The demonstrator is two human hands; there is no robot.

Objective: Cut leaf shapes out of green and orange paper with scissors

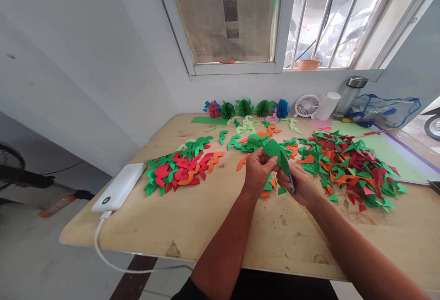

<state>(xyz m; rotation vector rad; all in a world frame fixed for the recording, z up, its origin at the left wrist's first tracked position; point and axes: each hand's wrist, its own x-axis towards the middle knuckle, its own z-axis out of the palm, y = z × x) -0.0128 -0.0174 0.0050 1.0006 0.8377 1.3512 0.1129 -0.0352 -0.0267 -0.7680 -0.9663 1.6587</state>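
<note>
1. The left hand [257, 169] pinches the green paper [274, 150] firmly, thumb on top and fingers beneath, with no gap around it. The sheet's peak points up and away from the grip, and one side slopes down toward the right hand [300, 184].

2. The right hand is curled closed around a blue tool [292, 184], just right of and below the paper. Only its blue handle shows; it may be scissors, but I cannot tell how far apart any blades stand.

3. The step looks like cutting, so the pinch should sit close to the cut line without crossing it. A fold seems to run through the paper; pressing the layers flat would stop them sliding out of register.

4. On a curve, turning the paper with the left hand probably gives a smoother edge than twisting the right wrist.

5. The left thumb and right fingertips are very near each other. Fingertips are best tucked behind the edge before each squeeze.

6. Cut shapes [185, 167] lie left of the grip and a heap of scraps [350, 171] lies to its right. Loose pieces also lie just beyond and under the hands, so lifting the work a little above the table [213, 226] should avoid snagging them.
</note>
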